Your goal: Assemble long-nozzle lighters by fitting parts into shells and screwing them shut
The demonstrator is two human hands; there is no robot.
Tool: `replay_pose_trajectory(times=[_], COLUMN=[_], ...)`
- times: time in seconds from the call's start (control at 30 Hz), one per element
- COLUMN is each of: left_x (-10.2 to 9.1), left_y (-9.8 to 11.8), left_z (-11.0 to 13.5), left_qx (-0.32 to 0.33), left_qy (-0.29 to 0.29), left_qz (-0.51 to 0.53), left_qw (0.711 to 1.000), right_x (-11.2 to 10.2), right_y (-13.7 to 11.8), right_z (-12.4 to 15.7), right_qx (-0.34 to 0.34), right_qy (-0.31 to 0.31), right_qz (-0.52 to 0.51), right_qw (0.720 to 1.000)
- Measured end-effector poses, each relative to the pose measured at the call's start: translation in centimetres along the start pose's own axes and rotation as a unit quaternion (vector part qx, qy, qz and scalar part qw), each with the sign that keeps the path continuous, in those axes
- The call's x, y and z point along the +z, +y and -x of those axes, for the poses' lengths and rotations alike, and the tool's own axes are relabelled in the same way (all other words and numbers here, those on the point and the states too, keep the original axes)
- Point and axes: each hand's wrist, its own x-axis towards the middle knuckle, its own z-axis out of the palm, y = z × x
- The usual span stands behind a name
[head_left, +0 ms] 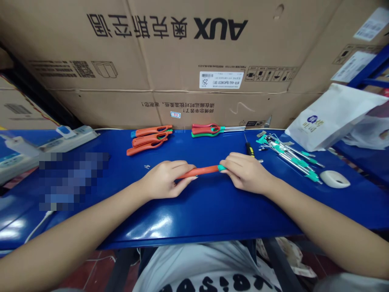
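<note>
Both my hands hold one lighter-like tool with an orange handle (201, 170) and a teal collar, lying across the middle of the blue table (194, 215). My left hand (165, 179) is wrapped round the left end of the orange handle. My right hand (245, 172) is closed on the teal end, where a thin metal rod sticks out to the right. The tool rests just above the tabletop.
Orange handles (149, 139) lie at the back centre, beside assembled orange-and-teal tools (209, 130). Several teal-tipped metal rods (291, 156) lie at the right, with a small yellow-black screwdriver (249, 148), a white oval object (334, 179) and a white bag (331, 115). Power strips (69, 136) sit left. Cardboard boxes (182, 61) stand behind.
</note>
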Motion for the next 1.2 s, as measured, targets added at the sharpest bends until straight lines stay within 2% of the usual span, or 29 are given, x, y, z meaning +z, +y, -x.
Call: replay_pose_trajectory(times=[0.23,0.37,0.47,0.6,0.73,0.93,1.03,1.07,1.13,1.2], left_x=[0.1,0.0,0.0,0.3,0.7,0.8,0.9,1.0,1.0,0.9], left_y=[0.1,0.3,0.1,-1.0,-1.7,-1.6,-1.8,-1.9,-2.0,-1.9], left_z=[-0.2,-0.8,-1.1,-0.9,-0.7,-0.6,-0.5,-0.5,-0.6,-0.7], left_qx=[-0.009,-0.062,-0.11,-0.14,-0.128,-0.129,-0.122,-0.12,-0.124,-0.129], left_qy=[0.004,-0.013,0.015,0.053,0.018,-0.067,-0.095,-0.102,-0.114,-0.124], left_qz=[-0.013,-0.068,-0.024,0.033,0.055,0.046,0.031,0.028,0.029,0.028], left_qw=[1.0,0.996,0.994,0.988,0.99,0.988,0.987,0.987,0.985,0.983], right_x=[-0.3,-0.2,-0.2,-0.3,-0.5,-0.8,-1.0,-1.1,-1.0,-0.8], right_y=[0.4,1.3,2.1,3.1,3.4,3.8,4.3,4.4,4.9,5.3], right_z=[-0.2,-0.4,-0.2,0.3,0.5,0.3,0.4,0.5,0.7,1.1], right_qx=[-0.002,0.076,0.135,0.174,0.185,0.162,0.16,0.179,0.261,0.366], right_qy=[-0.004,-0.055,-0.07,-0.063,-0.081,-0.174,-0.189,-0.181,-0.152,-0.134], right_qz=[0.004,-0.086,-0.115,-0.106,-0.101,-0.139,-0.135,-0.107,-0.017,0.076], right_qw=[1.0,0.992,0.982,0.977,0.974,0.961,0.959,0.961,0.953,0.918])
